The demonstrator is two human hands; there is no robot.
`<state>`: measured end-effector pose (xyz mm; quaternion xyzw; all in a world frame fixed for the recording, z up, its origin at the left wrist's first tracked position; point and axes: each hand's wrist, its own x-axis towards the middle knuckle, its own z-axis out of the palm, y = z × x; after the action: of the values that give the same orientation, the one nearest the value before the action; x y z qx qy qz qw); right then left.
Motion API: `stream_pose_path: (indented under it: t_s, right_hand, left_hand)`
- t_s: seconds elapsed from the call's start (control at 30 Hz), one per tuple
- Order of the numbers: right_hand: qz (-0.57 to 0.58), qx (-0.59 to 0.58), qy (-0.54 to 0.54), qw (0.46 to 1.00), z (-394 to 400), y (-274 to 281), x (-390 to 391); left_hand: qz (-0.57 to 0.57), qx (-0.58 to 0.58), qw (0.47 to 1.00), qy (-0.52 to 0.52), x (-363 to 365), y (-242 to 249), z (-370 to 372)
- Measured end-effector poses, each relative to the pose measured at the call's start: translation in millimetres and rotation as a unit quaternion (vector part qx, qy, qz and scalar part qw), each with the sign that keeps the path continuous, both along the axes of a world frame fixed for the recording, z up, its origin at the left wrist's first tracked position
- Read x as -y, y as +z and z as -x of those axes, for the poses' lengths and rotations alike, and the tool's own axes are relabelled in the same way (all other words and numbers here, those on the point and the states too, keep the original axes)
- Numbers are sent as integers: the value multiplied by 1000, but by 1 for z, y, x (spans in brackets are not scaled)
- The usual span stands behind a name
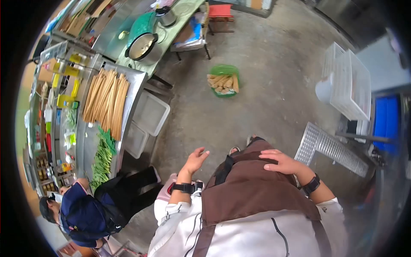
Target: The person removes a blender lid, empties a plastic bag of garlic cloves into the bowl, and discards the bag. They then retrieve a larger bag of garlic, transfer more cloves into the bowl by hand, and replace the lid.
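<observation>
My left hand (196, 160) hangs in the air left of my body, its fingers loosely apart and nothing in them. Fingers stretched out, my right hand (277, 162) is at the right side of the brown apron (252, 188) I wear, overlapping its edge. Each wrist has a dark strap with a device. Beyond my feet, a green basket (225, 93) of wrapped, light-brown rolls stands on the concrete floor. To the left, a metal counter (138, 78) bears a heap of long wooden sticks (106, 100) and a bunch of leafy greens (102, 160).
A person (87, 210) in dark clothes is at the counter, close on my left. Plastic bins (150, 112) sit under the counter; a large pot (143, 46) stands farther along. A red stool (220, 18) is ahead. To the right are clear crates (351, 85) and a metal floor grate (338, 150).
</observation>
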<state>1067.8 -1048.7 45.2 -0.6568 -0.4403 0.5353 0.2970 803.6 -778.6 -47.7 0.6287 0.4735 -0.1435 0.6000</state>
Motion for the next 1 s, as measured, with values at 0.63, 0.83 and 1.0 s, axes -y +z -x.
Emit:
stream_pose_path:
  t_s: [0.63, 0.83, 1.0]
  right_hand:
    - [15, -92, 6, 996, -214, -58, -401]
    - [36, -49, -73, 995, -229, -42, -436]
    - [177, -127, -49, 975, -210, -41, -448]
  left_hand:
    - [21, -46, 930, 365, -229, 20, -51]
    - [-77, -80, 988, 109, -320, -1, -99]
    - [-147, -31, 981, 120, -372, 1, -137]
